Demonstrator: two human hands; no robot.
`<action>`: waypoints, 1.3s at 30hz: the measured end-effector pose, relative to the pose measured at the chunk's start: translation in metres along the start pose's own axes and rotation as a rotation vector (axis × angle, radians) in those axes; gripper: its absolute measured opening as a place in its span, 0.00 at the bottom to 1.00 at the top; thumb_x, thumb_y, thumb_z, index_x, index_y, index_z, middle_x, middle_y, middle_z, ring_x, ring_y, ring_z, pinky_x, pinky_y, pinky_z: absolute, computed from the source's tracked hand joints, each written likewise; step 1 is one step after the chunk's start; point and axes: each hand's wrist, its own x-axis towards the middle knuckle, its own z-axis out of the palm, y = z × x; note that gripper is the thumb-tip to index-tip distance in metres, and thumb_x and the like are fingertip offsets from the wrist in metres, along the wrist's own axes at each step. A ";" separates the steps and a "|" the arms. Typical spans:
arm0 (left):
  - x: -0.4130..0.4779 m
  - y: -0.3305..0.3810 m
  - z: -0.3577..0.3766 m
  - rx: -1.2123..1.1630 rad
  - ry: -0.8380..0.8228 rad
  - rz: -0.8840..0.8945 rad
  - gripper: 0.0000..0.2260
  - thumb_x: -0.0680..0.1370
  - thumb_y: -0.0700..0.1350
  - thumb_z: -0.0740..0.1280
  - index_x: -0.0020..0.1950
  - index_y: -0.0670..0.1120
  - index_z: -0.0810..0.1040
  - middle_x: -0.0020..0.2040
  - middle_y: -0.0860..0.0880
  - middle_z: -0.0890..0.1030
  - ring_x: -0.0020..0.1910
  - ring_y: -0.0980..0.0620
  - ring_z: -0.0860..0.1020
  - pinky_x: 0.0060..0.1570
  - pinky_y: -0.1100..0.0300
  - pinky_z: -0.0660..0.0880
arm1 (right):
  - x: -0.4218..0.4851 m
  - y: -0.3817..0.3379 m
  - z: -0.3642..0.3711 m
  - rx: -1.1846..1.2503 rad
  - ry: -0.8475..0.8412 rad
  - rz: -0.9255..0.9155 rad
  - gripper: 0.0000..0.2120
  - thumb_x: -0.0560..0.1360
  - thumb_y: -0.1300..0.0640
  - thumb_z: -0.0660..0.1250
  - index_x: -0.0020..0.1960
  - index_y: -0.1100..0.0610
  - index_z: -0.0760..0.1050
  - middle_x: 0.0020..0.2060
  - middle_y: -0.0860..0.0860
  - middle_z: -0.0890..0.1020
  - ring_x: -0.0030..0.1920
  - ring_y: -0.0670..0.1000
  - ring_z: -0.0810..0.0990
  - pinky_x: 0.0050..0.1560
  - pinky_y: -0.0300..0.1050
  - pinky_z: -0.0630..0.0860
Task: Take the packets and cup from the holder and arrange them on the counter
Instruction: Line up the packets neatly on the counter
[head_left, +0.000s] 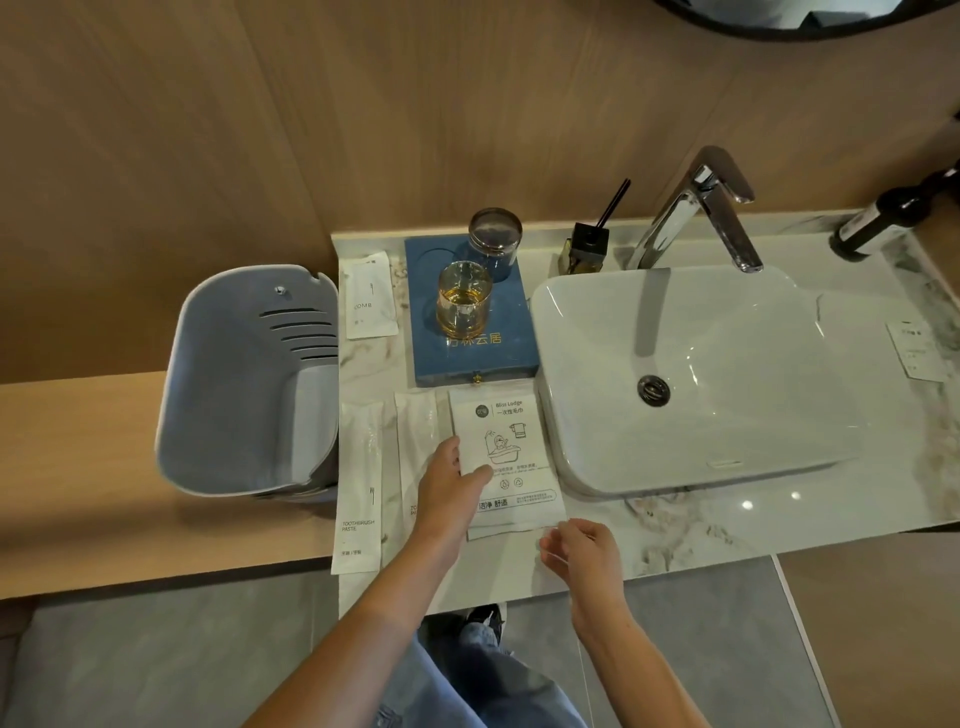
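Left hand (451, 483): flat on the towel packet (506, 457), fingers (480, 472) spread and pressing its left edge and middle; no grip around it.
Right hand (582, 548): hovering just off the packet's lower right corner, fingers (553, 538) loosely curled, holding nothing.
Towel packet: lying on the marble counter (675, 525), just in front of the blue tray (470, 332), beside the basin (691, 374); a second white edge showing beneath its lower side.
Toothbrush packets: one (358, 483) at the counter's left edge, another (415, 441) between it and the towel packet, partly under the left wrist.
Comb packet (370, 293): flat at the back left, beside the tray.
Glass cup (464, 304): upright on the tray, in front of a lidded jar (494, 241).
Grey holder (249, 384): on the wooden ledge, touching the counter's left end.
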 end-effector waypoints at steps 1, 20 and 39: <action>0.001 -0.001 0.001 -0.005 0.004 -0.012 0.26 0.79 0.39 0.68 0.76 0.47 0.69 0.68 0.52 0.78 0.66 0.52 0.77 0.66 0.54 0.74 | -0.001 0.001 0.000 0.006 0.005 0.000 0.10 0.79 0.66 0.63 0.60 0.61 0.72 0.47 0.63 0.82 0.45 0.58 0.83 0.54 0.55 0.83; -0.002 -0.018 -0.061 0.622 0.170 0.353 0.24 0.79 0.38 0.67 0.76 0.44 0.70 0.79 0.46 0.68 0.79 0.48 0.64 0.78 0.55 0.61 | -0.038 0.003 0.031 -0.800 -0.129 -0.543 0.21 0.76 0.64 0.64 0.68 0.52 0.73 0.61 0.49 0.76 0.60 0.48 0.78 0.63 0.50 0.77; 0.006 -0.081 -0.129 1.262 0.044 0.447 0.37 0.83 0.53 0.62 0.84 0.47 0.43 0.84 0.48 0.38 0.83 0.46 0.39 0.79 0.52 0.55 | -0.025 0.019 0.137 -1.579 -0.413 -0.960 0.41 0.76 0.55 0.73 0.82 0.53 0.55 0.82 0.61 0.46 0.82 0.63 0.46 0.79 0.56 0.56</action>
